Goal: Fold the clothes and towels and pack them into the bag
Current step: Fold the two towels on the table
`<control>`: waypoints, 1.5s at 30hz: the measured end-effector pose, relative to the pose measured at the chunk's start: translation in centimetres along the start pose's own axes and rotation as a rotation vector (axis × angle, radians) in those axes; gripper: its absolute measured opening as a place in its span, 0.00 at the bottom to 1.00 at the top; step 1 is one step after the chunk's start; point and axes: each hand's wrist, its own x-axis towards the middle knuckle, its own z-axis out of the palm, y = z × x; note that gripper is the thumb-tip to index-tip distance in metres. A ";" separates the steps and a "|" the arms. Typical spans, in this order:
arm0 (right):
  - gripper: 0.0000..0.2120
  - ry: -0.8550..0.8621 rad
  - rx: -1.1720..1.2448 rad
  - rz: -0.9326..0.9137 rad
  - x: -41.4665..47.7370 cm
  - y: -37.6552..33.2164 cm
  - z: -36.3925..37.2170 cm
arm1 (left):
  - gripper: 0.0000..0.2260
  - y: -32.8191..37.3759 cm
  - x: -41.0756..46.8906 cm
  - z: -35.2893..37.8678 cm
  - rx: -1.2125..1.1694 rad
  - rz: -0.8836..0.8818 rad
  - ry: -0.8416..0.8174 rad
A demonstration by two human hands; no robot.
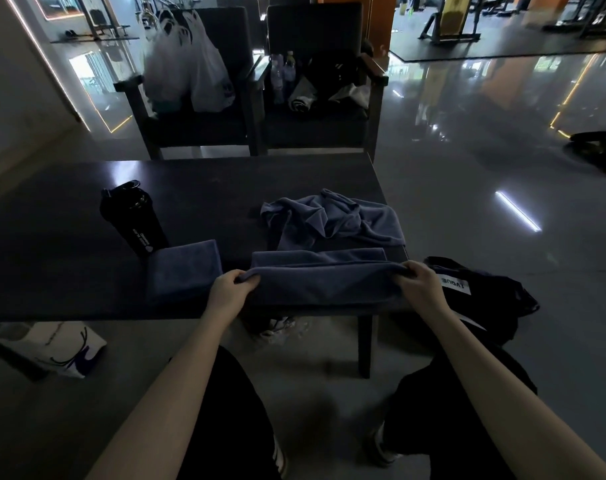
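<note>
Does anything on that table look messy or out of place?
One blue towel lies crumpled at the table's far right, unlike the folded towel beside the black bottle. Nothing looks spilled or damaged.

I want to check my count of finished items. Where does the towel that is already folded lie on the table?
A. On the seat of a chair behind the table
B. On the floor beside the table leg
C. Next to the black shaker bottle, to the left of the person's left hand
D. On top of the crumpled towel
C: the folded towel lies flat on the table beside the black shaker bottle, left of the left hand.
</note>
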 end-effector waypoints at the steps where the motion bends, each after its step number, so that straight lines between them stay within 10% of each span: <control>1: 0.04 0.000 0.037 0.030 0.5 -0.1 0.2 | 0.09 0.0 0.5 0.2 -0.018 -0.003 0.024; 27: 0.16 0.100 -0.639 0.045 6.5 0.9 5.2 | 0.16 0.4 8.5 3.6 0.851 0.015 0.155; 45: 0.15 0.119 -0.731 0.030 5.3 1.0 4.9 | 0.15 2.2 8.7 3.5 0.822 0.098 0.236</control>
